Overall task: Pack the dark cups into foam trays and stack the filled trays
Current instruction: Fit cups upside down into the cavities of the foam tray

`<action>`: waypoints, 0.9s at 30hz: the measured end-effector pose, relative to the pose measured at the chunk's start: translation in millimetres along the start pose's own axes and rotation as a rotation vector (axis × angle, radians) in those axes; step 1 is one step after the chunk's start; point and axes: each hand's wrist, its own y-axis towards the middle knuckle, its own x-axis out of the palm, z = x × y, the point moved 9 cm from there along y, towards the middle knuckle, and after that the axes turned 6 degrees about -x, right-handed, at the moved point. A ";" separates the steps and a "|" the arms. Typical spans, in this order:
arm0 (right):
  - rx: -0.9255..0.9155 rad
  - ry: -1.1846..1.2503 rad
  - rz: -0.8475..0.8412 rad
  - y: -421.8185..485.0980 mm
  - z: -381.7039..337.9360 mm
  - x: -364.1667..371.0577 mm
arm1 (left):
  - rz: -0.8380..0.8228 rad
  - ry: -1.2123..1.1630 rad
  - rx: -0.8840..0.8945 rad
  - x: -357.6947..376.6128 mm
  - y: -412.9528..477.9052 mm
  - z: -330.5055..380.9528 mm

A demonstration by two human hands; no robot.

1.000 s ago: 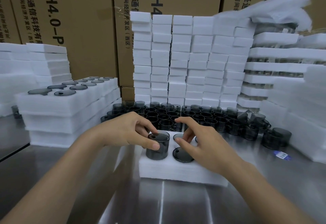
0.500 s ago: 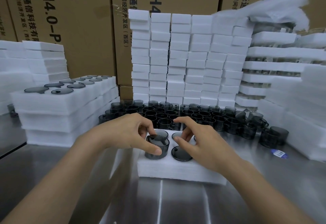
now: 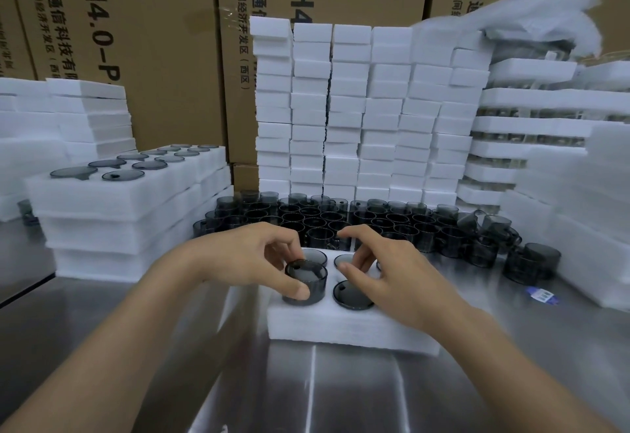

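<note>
Foam tray (image 3: 341, 330) braced by our loose, empty right hand (image 3: 392, 279); our left hand (image 3: 245, 255) grips a dark cup (image 3: 315, 279) to seat it near-left.

dark cup (image 3: 305, 282) half sunk in near-left hole of foam tray (image 3: 341, 328); seated cups (image 3: 351, 294) flush beside; loose cups (image 3: 375, 219) crowded behind; filled trays (image 3: 119, 201) stacked left.

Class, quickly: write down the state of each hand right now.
Left hand: grips a cup, partly in the tray.
Right hand: open, loosely bent over seated cups, holding nothing.
</note>
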 end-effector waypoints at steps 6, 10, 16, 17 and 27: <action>-0.011 -0.008 -0.001 0.5 -0.7 0.4 | 0.006 -0.012 0.049 0.3 1.3 3.9; -0.018 -0.012 0.006 0.8 -0.8 0.4 | -0.017 -0.005 0.035 3.3 3.8 -0.1; -0.020 -0.022 -0.001 1.1 -2.1 0.4 | -0.021 0.104 0.010 3.3 3.6 -7.5; -0.016 -0.021 -0.002 0.9 -2.1 0.4 | -0.004 0.142 -0.005 2.2 3.8 -8.0; 0.026 -0.029 -0.023 0.2 -3.3 -1.1 | 0.220 0.279 0.116 53.7 21.1 37.3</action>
